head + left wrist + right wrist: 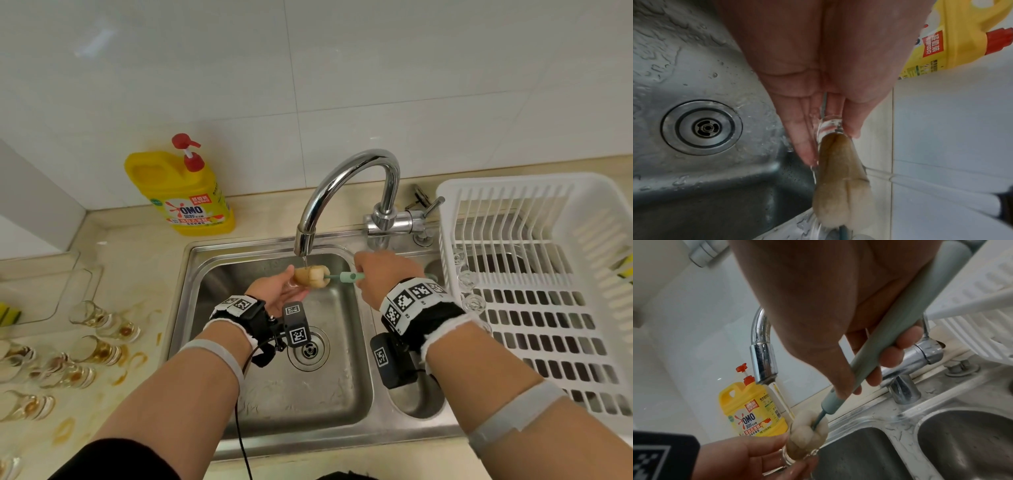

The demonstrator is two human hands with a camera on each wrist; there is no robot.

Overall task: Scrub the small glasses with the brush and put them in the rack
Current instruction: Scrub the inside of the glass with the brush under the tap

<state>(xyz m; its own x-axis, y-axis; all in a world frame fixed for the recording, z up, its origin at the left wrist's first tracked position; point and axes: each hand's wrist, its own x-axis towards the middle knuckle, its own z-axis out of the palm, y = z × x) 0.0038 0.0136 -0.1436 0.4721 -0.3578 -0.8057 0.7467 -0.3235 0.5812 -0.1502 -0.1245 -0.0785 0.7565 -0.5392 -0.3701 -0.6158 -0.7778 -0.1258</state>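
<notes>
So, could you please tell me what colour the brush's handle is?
Pale grey-green; the long plastic brush handle shows best in the right wrist view.

Stained counter (144,260) bears dirty glasses (102,322), detergent bottle (185,195).

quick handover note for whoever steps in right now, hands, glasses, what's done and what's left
Left hand: grips a small glass under the running faucet.
Right hand: grips the brush handle, its sponge head pushed into the glass.
Done: three clean glasses sit along the white rack's left edge.
Left: finish this one, rack it, then the stained glasses on the counter.
</notes>
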